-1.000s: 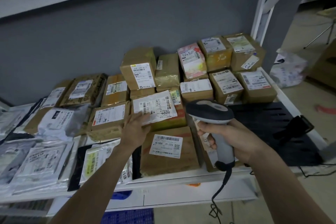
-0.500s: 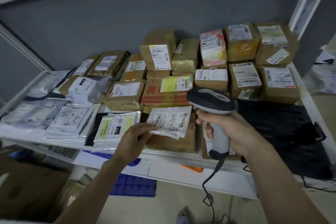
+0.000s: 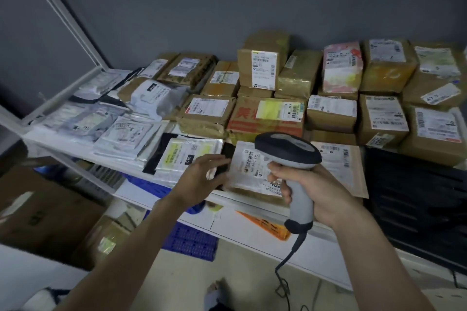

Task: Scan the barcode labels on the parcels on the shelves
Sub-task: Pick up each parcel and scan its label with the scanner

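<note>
Just beyond both hands, at the shelf's front edge, lies the white-labelled parcel (image 3: 249,166).

Its barcode label (image 3: 250,163) faces up, the bars running roughly front-to-back, directly under the head of the scanner (image 3: 288,149). The right hand (image 3: 310,192) is wrapped tight round the scanner's grey handle, its head pointing forward and down over the parcel. The left hand (image 3: 202,179) hovers just left of the parcel, fingers loosely spread and holding nothing; whether its fingertips touch the parcel's edge I cannot tell. Judged from this, the scanner hand is nearer the label.
</note>
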